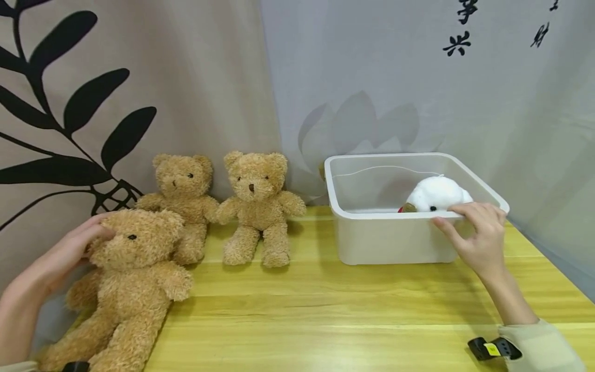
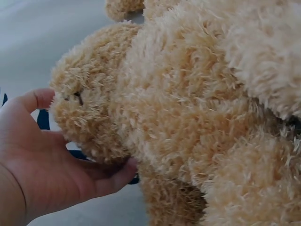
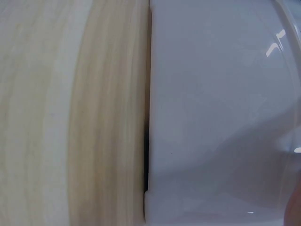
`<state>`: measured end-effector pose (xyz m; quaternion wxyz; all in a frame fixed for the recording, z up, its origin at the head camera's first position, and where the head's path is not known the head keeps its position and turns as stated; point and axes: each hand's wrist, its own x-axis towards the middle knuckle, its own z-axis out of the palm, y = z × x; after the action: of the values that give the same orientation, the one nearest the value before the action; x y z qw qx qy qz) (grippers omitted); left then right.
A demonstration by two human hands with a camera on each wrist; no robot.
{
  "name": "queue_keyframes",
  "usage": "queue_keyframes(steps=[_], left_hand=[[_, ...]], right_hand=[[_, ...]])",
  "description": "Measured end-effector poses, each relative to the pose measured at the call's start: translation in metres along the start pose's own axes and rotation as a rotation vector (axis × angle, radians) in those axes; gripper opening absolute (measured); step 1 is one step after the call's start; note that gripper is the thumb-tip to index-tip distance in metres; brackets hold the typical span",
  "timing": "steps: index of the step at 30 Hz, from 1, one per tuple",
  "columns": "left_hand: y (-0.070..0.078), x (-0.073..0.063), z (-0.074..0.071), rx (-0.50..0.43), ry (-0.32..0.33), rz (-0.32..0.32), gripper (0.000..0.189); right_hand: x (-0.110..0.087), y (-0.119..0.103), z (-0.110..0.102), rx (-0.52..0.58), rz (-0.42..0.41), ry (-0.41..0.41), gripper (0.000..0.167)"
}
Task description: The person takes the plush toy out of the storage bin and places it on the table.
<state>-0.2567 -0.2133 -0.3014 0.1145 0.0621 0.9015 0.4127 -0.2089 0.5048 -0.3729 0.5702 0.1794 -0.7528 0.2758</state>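
At the left of the head view, my left hand (image 1: 69,250) grips a large tan teddy bear (image 1: 135,289) by the side of its head. The left wrist view has the thumb and fingers of that hand (image 2: 51,160) around the head, with the bear's furry body (image 2: 183,94) filling much of the picture. My right hand (image 1: 481,235) holds the front rim of a white plastic bin (image 1: 386,240) near its right corner, thumb outside and fingers over the edge. Inside the bin sits a white plush toy (image 1: 437,194), its lower part hidden by the front wall.
Two smaller-looking tan teddy bears, one at the left (image 1: 186,194) and one beside it (image 1: 257,206), sit against the back curtain (image 1: 223,77). The wooden table (image 1: 307,310) runs in front of them. Part of something brown shows behind the bin's left edge.
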Motion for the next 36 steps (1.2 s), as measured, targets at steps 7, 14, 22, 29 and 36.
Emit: queue_keyframes(steps=[7,14,22,29,36], left_hand=[[0.021,0.001,-0.002,0.094,0.026,-0.005,0.077],[0.038,-0.003,-0.002,0.146,0.100,-0.012,0.082],[0.062,-0.003,-0.003,0.182,0.143,0.023,0.083],[0.082,-0.002,0.003,0.189,0.159,0.083,0.084],[0.109,-0.005,0.020,0.151,0.166,0.195,0.073]], right_hand=[[0.000,-0.001,-0.001,-0.006,0.011,-0.009,0.074],[0.000,-0.001,0.000,-0.004,0.005,-0.009,0.073],[0.000,0.000,-0.001,0.000,-0.004,-0.012,0.073],[-0.001,0.002,0.000,-0.001,-0.010,-0.005,0.073],[-0.004,0.000,0.001,-0.001,-0.018,0.004,0.072]])
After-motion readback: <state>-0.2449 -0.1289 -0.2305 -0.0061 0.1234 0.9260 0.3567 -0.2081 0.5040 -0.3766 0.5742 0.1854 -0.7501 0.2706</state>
